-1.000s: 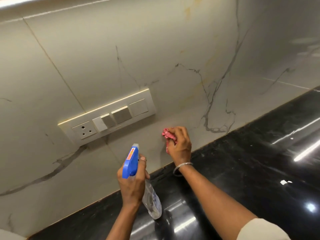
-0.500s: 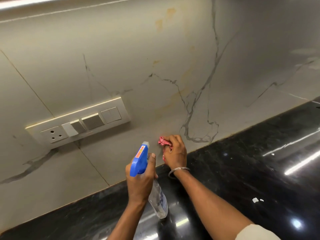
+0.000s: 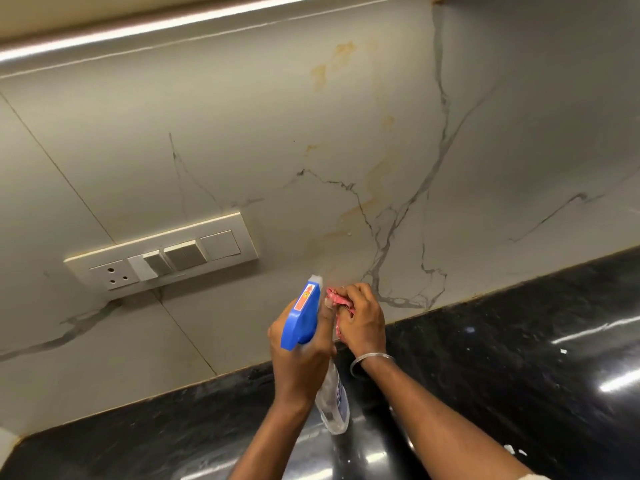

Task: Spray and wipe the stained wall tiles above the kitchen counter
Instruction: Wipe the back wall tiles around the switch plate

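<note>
My left hand (image 3: 299,358) grips a clear spray bottle (image 3: 334,403) by its blue trigger head (image 3: 301,315), nozzle pointing up at the wall. My right hand (image 3: 363,318) holds a crumpled pink cloth (image 3: 334,297) low against the marble-look wall tiles (image 3: 242,133), just above the counter edge. Yellow-brown stains (image 3: 367,202) run down the tile above the hands, with more blotches (image 3: 320,76) higher up near the light strip.
A white switch and socket panel (image 3: 161,258) sits on the wall left of the hands. The glossy black counter (image 3: 519,341) runs below, with small white specks on it. A lit strip (image 3: 173,26) under the cabinet spans the top.
The view has tilted up and shifted, showing more of the stained tile. My left hand with the bottle has risen close beside my right hand, which stays at the same low wall spot.
</note>
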